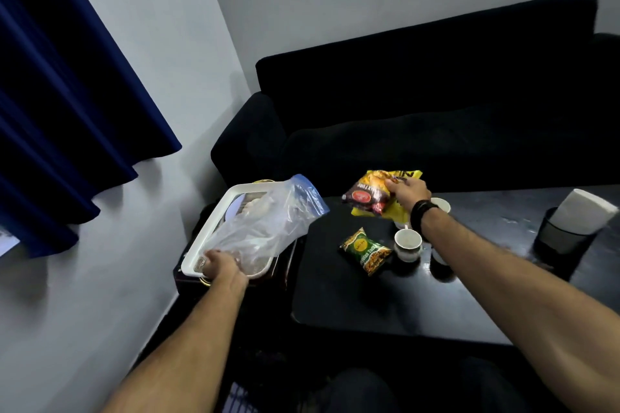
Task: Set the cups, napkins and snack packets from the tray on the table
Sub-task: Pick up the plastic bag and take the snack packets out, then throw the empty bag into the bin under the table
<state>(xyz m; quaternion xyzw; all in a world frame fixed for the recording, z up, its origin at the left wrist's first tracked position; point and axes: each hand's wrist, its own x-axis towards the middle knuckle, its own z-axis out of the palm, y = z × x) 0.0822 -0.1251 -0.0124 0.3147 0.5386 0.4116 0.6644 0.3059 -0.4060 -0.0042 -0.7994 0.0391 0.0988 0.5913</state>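
A white tray rests on a dark stand left of the black table. My left hand grips the lower end of a clear zip bag that stands up out of the tray. My right hand holds a yellow and dark red snack packet just above the table's far side. A green snack packet lies on the table beside a white cup. Behind my right wrist a second cup is partly hidden.
A black sofa runs along the table's far side. A dark mesh holder with a white paper roll stands at the table's right end. A blue curtain hangs at the left against the wall.
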